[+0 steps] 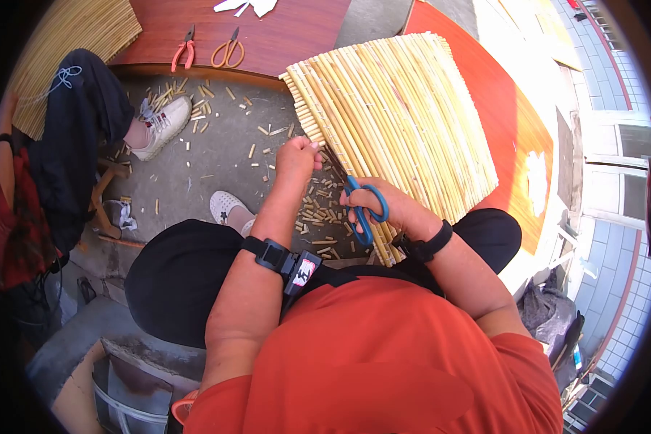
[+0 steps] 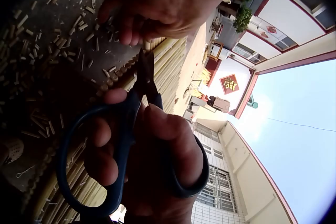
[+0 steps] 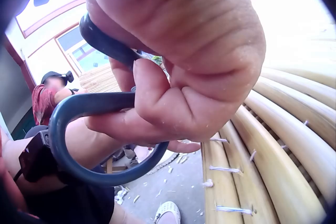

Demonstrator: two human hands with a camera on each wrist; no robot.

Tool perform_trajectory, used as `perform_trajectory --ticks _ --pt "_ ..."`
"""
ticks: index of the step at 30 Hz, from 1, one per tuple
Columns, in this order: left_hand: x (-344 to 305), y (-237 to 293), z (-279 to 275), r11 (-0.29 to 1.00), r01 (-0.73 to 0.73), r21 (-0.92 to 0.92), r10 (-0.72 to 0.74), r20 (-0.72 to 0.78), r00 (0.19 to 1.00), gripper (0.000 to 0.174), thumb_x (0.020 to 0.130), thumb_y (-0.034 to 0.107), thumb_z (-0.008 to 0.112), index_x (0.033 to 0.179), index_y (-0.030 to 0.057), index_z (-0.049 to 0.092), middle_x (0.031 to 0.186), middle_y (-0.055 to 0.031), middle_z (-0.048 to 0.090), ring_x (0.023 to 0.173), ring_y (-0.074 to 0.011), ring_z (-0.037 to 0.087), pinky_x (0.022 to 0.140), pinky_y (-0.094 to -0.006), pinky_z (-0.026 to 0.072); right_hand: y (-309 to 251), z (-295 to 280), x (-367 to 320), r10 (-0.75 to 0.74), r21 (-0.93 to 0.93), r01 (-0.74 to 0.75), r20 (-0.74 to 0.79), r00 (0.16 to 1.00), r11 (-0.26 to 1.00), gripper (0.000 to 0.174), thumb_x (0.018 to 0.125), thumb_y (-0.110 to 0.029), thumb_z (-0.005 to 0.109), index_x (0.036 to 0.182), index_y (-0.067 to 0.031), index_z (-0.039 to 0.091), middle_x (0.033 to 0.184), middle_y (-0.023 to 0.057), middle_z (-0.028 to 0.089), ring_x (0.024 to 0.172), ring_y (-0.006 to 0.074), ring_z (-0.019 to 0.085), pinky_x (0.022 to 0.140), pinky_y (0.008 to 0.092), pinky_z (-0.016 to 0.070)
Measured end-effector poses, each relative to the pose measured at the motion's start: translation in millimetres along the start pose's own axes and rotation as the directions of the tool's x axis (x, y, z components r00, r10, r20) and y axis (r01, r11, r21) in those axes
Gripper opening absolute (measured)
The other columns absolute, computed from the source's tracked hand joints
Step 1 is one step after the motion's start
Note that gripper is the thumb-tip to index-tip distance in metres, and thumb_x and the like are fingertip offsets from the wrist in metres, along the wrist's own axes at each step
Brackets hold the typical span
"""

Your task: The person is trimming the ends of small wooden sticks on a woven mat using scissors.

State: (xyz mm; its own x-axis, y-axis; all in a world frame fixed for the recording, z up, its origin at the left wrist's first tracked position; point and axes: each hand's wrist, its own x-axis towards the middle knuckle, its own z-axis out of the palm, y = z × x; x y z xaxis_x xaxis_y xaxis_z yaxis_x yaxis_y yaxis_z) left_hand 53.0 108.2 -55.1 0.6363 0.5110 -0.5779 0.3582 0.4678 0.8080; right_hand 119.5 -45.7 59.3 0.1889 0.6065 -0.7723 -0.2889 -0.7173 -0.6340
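Observation:
A mat of pale reeds tied with thread (image 1: 405, 116) lies slanted across the red board and the person's lap. The right hand (image 1: 394, 206) grips blue-handled scissors (image 1: 369, 217), with fingers and thumb through the loops (image 3: 100, 174). In the left wrist view the scissor blades (image 2: 145, 71) are slightly parted at the mat's edge (image 2: 170, 58), close to the left hand. The left hand (image 1: 296, 163) pinches a reed end at that edge, just beyond the blade tips. Its fingers (image 2: 131, 27) are curled. Thread stitches show along the reeds (image 3: 226, 169).
Short cut reed pieces (image 1: 322, 215) litter the grey floor. Red-handled pliers (image 1: 184, 52) and a second pair of scissors (image 1: 228, 52) lie on the dark red board (image 1: 289, 29). Another person's leg and shoe (image 1: 163, 129) are at the left, beside another reed mat (image 1: 87, 32).

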Motion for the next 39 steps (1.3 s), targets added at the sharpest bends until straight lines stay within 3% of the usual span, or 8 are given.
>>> perform_trajectory --ticks 8,17,20,25,28,35,39 --pt "-4 4 1 1.000 -0.003 0.001 0.003 -0.001 1.000 0.013 0.088 0.011 0.055 0.080 0.0024 0.059 0.067 -0.0056 0.059 0.053 -0.0131 0.054 0.051 -0.0249 0.0446 6 5 6 -0.022 0.049 0.025 -0.053 0.998 0.998 0.023 0.080 -0.023 0.056 0.089 -0.0009 0.057 0.061 0.0037 0.055 0.050 0.0126 0.056 0.044 0.0238 0.0432" --pt "-3 4 2 0.999 0.025 -0.026 -0.025 -0.003 1.000 0.011 0.088 0.011 0.055 0.081 0.0023 0.059 0.069 -0.0061 0.060 0.055 -0.0133 0.055 0.053 -0.0246 0.0453 7 4 6 -0.018 -0.119 0.004 -0.121 0.992 0.993 0.014 0.083 -0.017 0.056 0.086 -0.0031 0.056 0.060 0.0033 0.051 0.043 0.0130 0.052 0.040 0.0240 0.0437" --pt "-1 3 1 1.000 0.012 -0.025 -0.012 -0.003 1.000 0.011 0.088 0.010 0.055 0.082 0.0026 0.060 0.069 -0.0061 0.061 0.056 -0.0136 0.056 0.053 -0.0245 0.0453 9 4 5 0.005 -0.082 -0.012 -0.085 0.996 0.997 0.015 0.084 -0.017 0.055 0.087 -0.0031 0.055 0.060 0.0029 0.053 0.046 0.0123 0.053 0.043 0.0238 0.0451" --pt "0 2 0 0.999 0.020 0.036 -0.021 0.009 1.000 0.010 0.087 0.010 0.055 0.084 0.0028 0.061 0.070 -0.0059 0.061 0.056 -0.0133 0.056 0.053 -0.0241 0.0449 4 3 -3 -0.018 0.114 0.012 0.055 0.998 0.993 0.021 0.083 -0.020 0.052 0.092 -0.0004 0.055 0.070 0.0092 0.063 0.055 0.0137 0.060 0.051 0.0230 0.0462" --pt "-1 4 0 0.999 0.021 0.042 -0.021 0.011 1.000 0.010 0.088 0.010 0.055 0.085 0.0024 0.061 0.070 -0.0057 0.061 0.056 -0.0129 0.056 0.053 -0.0239 0.0447 4 -6 -3 0.032 -0.049 -0.026 0.118 0.992 0.998 0.025 0.082 -0.021 0.052 0.095 0.0004 0.055 0.073 0.0104 0.064 0.056 0.0139 0.061 0.049 0.0218 0.0438" --pt "-1 3 0 1.000 0.012 0.028 -0.012 0.014 1.000 0.010 0.088 0.009 0.054 0.085 0.0018 0.061 0.069 -0.0057 0.061 0.055 -0.0126 0.055 0.052 -0.0242 0.0448 1 -16 -1 0.013 0.010 -0.014 0.101 0.995 1.000 0.026 0.080 -0.022 0.053 0.094 0.0004 0.056 0.071 0.0092 0.064 0.057 0.0144 0.062 0.049 0.0209 0.0436" --pt "-1 4 0 0.999 0.017 0.032 -0.017 0.018 1.000 0.011 0.088 0.009 0.054 0.084 0.0018 0.060 0.068 -0.0060 0.060 0.054 -0.0129 0.055 0.051 -0.0246 0.0449 -5 -16 2 0.024 -0.063 -0.018 0.095 0.995 0.998 0.025 0.080 -0.022 0.053 0.092 0.0002 0.056 0.071 0.0096 0.063 0.057 0.0146 0.061 0.051 0.0219 0.0453"
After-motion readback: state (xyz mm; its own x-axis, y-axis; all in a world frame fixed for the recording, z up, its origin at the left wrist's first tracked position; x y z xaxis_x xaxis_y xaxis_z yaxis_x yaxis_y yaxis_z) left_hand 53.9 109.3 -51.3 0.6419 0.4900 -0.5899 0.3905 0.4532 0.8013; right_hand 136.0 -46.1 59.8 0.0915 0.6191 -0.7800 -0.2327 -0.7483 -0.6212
